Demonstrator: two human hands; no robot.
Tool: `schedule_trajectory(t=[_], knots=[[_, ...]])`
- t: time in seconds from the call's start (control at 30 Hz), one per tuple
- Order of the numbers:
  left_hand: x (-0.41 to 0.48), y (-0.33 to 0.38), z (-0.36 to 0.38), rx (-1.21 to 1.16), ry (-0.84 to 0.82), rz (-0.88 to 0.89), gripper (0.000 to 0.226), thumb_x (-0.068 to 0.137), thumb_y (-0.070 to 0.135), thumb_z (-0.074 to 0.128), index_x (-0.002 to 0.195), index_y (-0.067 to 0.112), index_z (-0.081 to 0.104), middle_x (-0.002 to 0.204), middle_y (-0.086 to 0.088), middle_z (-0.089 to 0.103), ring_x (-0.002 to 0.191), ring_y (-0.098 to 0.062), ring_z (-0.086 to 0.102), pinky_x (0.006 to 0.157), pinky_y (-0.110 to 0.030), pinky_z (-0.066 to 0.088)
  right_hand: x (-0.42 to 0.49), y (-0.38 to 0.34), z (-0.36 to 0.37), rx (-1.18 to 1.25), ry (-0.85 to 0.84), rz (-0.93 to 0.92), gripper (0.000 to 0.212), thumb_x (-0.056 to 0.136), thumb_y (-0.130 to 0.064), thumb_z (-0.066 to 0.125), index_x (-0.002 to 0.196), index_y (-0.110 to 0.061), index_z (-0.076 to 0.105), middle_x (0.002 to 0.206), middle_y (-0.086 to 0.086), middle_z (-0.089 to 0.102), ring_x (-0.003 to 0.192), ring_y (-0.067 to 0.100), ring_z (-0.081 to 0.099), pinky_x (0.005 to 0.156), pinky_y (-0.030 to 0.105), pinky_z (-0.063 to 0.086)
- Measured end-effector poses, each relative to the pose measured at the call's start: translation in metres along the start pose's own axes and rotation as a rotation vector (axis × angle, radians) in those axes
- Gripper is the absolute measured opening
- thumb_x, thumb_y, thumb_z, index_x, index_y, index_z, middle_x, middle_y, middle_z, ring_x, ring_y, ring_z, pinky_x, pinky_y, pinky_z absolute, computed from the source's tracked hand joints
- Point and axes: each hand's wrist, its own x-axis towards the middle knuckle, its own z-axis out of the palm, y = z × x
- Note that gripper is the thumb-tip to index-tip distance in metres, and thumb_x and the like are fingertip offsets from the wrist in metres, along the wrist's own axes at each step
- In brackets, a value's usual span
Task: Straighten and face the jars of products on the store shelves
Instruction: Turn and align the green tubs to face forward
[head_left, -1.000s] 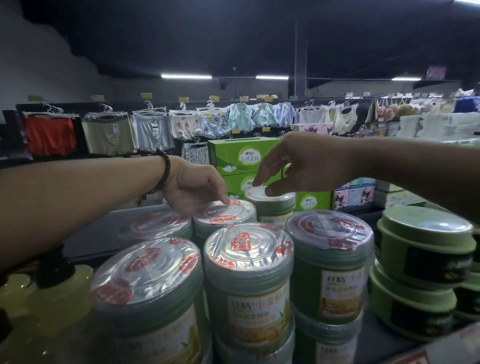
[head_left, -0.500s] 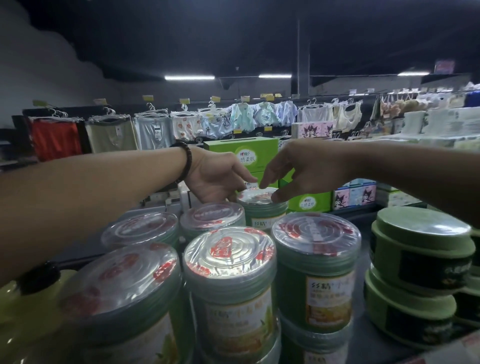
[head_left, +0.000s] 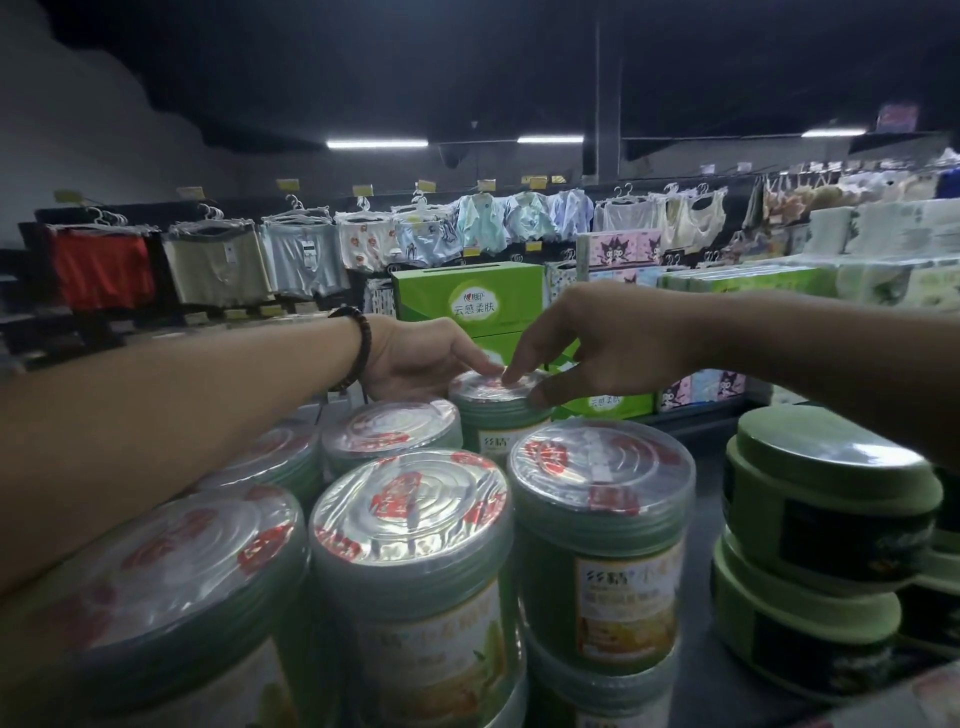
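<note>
— What has moved in the last second?
— Both hands. The left hand was on a second-row lid and has gone further back. The right hand has come down from just above. They now meet on the back jar.
— Where does that one stand?
— Upright and rearmost in the group, behind the gap between the front-middle and front-right jars, with a hand on each side.
— And the hold?
— The right hand pinches the lid, index tip on top and thumb against the right rim. The left lays a fingertip on the lid's left edge. Its other fingers curl beside the jar's left wall, and I cannot tell whether they grip.
— How many green jars?
— Six foil-topped lids on the upper tier: three in front, two behind, then the back one. At least one more jar shows under the front-right one. All are film-wrapped, so their contents stay hidden.
— And around them?
— To the right, across the dark shelf, two squat green tubs are stacked, with more cut off at the edge. Green cartons are stacked beyond the jar. There is a beaded bracelet on the left wrist, and garments on hangers along the far wall.
</note>
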Motion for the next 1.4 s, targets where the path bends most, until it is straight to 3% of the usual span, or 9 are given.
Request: schedule_trajectory(t=[0.13,0.33,0.53,0.67,0.73,0.9,1.1,1.27,1.4], knots=[[-0.004,0.0,0.005,-0.007,0.022,-0.02,0.037,0.091,0.032,0.055,0.087,0.011,0.085,0.09,-0.01,0.08,0.072,-0.02,0.076,0.072,-0.029,0.059,0.0,0.003,0.003,0.036,0.013,-0.011,0.024,0.091,-0.043,0.08,0.115,-0.043,0.08,0.111,-0.021,0.079,0.104,0.004,0.073,0.098,0.04,0.06],[-0.009,0.004,0.013,0.004,0.05,-0.04,0.032,0.086,0.03,0.06,0.081,0.009,0.084,0.082,-0.009,0.079,0.061,-0.019,0.073,0.058,-0.025,0.058,-0.001,0.004,0.003,0.076,0.015,-0.009,0.023,0.091,-0.04,0.082,0.114,-0.04,0.081,0.108,-0.02,0.08,0.101,0.003,0.075,0.096,0.041,0.061],[-0.015,0.005,0.02,0.036,0.029,-0.071,0.028,0.073,0.032,0.078,0.089,0.009,0.084,0.09,-0.01,0.08,0.071,-0.021,0.075,0.075,-0.03,0.059,-0.008,-0.001,-0.003,0.132,-0.021,-0.013,0.022,0.09,-0.035,0.084,0.112,-0.036,0.083,0.1,-0.02,0.081,0.088,-0.004,0.074,0.09,0.031,0.058],[-0.024,0.012,0.036,0.037,0.08,-0.087,0.036,0.084,0.031,0.059,0.066,0.007,0.08,0.06,-0.008,0.072,0.04,-0.015,0.064,0.042,-0.017,0.049,-0.012,-0.005,-0.005,0.137,-0.036,-0.005,0.022,0.09,-0.035,0.083,0.112,-0.035,0.083,0.102,-0.019,0.081,0.091,-0.003,0.076,0.096,0.039,0.06],[-0.028,0.015,0.042,0.046,0.073,-0.098,0.041,0.086,0.03,0.054,0.063,0.006,0.079,0.054,-0.007,0.069,0.034,-0.014,0.06,0.036,-0.015,0.045,-0.014,-0.007,-0.006,0.133,-0.039,0.003,0.023,0.09,-0.035,0.084,0.112,-0.036,0.083,0.103,-0.02,0.081,0.092,-0.002,0.076,0.097,0.037,0.06],[-0.03,0.015,0.043,0.035,0.043,-0.125,0.043,0.093,0.029,0.053,0.068,0.006,0.08,0.059,-0.007,0.072,0.037,-0.013,0.062,0.037,-0.017,0.047,-0.018,-0.013,-0.009,0.135,-0.034,0.025,0.023,0.088,-0.035,0.085,0.111,-0.038,0.083,0.105,-0.023,0.08,0.096,-0.004,0.074,0.093,0.021,0.057],[-0.029,0.015,0.046,0.041,-0.007,-0.101,0.016,0.08,0.021,0.075,0.076,0.006,0.08,0.061,-0.007,0.072,0.035,-0.013,0.061,0.032,-0.018,0.046,-0.025,-0.017,-0.016,0.171,-0.082,0.049,0.022,0.086,-0.032,0.087,0.106,-0.041,0.083,0.092,-0.03,0.076,0.089,-0.005,0.073,0.095,0.026,0.056],[-0.027,0.017,0.048,0.042,0.013,-0.093,0.033,0.085,0.021,0.056,0.068,0.005,0.079,0.057,-0.007,0.071,0.034,-0.013,0.062,0.031,-0.018,0.045,-0.03,-0.018,-0.017,0.167,-0.081,0.047,0.022,0.088,-0.032,0.084,0.107,-0.043,0.083,0.093,-0.029,0.076,0.089,-0.005,0.072,0.094,0.023,0.054],[-0.027,0.016,0.044,0.05,-0.026,-0.104,0.028,0.084,0.022,0.064,0.066,0.005,0.078,0.055,-0.006,0.07,0.034,-0.013,0.062,0.032,-0.019,0.046,-0.031,-0.017,-0.019,0.179,-0.086,0.032,0.023,0.09,-0.03,0.083,0.109,-0.043,0.083,0.098,-0.022,0.079,0.093,0.001,0.074,0.098,0.029,0.056]])
